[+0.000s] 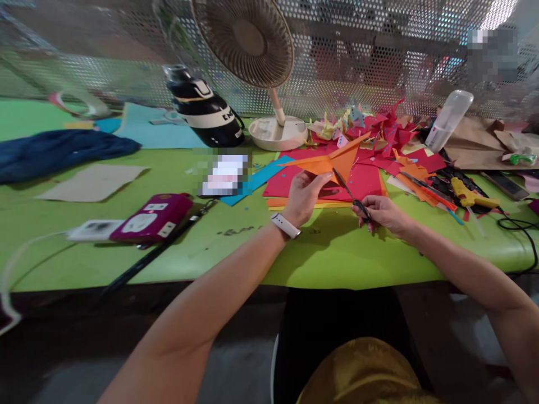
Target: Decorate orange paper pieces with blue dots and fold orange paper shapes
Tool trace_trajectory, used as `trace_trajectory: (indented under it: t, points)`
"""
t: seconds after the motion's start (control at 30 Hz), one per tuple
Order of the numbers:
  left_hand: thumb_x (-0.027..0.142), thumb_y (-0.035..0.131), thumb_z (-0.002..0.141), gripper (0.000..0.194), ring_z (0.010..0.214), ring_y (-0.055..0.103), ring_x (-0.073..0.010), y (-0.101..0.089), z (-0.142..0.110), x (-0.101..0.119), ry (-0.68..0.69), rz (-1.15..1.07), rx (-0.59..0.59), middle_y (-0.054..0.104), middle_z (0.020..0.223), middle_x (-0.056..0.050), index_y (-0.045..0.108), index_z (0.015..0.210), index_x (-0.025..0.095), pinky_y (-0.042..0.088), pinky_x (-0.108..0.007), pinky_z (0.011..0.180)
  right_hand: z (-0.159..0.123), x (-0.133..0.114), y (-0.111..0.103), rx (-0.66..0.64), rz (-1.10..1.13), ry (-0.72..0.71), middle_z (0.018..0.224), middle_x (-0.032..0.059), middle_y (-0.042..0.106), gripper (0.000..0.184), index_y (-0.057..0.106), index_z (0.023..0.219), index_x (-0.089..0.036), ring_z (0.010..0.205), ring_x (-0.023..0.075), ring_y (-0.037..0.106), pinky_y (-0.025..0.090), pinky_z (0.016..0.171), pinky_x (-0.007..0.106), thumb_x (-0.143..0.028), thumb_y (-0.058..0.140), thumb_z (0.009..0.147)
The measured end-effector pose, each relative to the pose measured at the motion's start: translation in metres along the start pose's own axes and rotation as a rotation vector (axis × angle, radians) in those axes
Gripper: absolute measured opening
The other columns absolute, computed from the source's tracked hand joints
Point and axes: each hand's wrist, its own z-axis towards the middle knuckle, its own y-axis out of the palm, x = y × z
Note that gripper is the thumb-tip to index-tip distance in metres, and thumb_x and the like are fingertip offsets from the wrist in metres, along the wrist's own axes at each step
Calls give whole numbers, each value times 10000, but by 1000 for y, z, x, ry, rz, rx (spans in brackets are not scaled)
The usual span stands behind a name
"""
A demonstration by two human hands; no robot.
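Metal pierced with small holes makes the panel point(357, 62) behind the far edge of the table point(379, 264), whose top is bright green. Next in size is the fan point(249, 36), its round base near the middle of the table's far edge. A dark blue cloth point(63, 151) lies by the table's far left corner, and brown paper point(467, 146) by the far right one. The black bottle point(206, 112) with a white band leans in view just left of the fan. Red paper point(290, 182) lies flat between the table's far and near edges, with a heap of paper scraps point(381, 129) behind it. Above the red paper is the orange paper point(328, 164), folded into pointed flaps and pinched at its near edge by the left hand point(305, 193), fingers narrow. The right hand point(381, 213) is closed round the handles of the scissors, nearer the table's near edge. Smaller still, a purple case point(154, 219) lies toward the table's left end, and a yellow glue gun point(471, 193) toward its right end. The scissors point(348, 192) point away from the near edge, tips at the orange paper; whether they touch it I cannot tell
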Motion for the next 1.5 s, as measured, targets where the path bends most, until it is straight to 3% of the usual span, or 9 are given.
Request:
trace_trajectory:
  t: [0.27, 0.5, 0.7, 1.03, 1.5]
  points:
    - [388, 798, 640, 307, 744, 734, -220, -6, 8, -2, 36, -17, 68, 619, 587, 15, 569, 611, 186, 631, -347, 734, -6, -3, -3, 16, -113, -3, 537, -43, 613, 523, 537, 718, -188, 361, 39, 456, 367, 339, 171, -615, 822, 624]
    - [401, 771, 650, 287, 821, 740, -228, -8, 12, 0, 57, -39, 124, 688, 692, -7, 567, 701, 206, 620, -346, 739, -15, -8, -3, 44, -222, -14, 522, -35, 602, 551, 537, 715, -188, 374, 45, 448, 343, 344, 171, -670, 788, 626]
    - [411, 789, 627, 326, 844, 748, -240, -7, 14, 1, 32, -95, 209, 652, 616, 16, 528, 665, 219, 613, -357, 764, -17, -8, -2, 45, -247, -16, 527, -33, 602, 539, 538, 724, -190, 379, 50, 446, 339, 345, 177, -663, 784, 639]
    - [396, 823, 622, 322, 824, 751, -261, 0, 3, -1, -89, -72, 55, 702, 656, -35, 592, 690, 182, 618, -387, 760, -12, -1, -5, 60, -212, -42, 550, -29, 611, 561, 531, 729, -198, 371, 56, 464, 377, 343, 192, -706, 754, 651]
    - [360, 821, 602, 295, 729, 736, -217, 2, 1, -1, -88, -99, 66, 664, 614, 0, 594, 641, 174, 627, -390, 771, -13, -3, -4, 62, -222, -42, 564, -27, 610, 542, 530, 729, -195, 378, 54, 461, 368, 349, 194, -688, 747, 673]
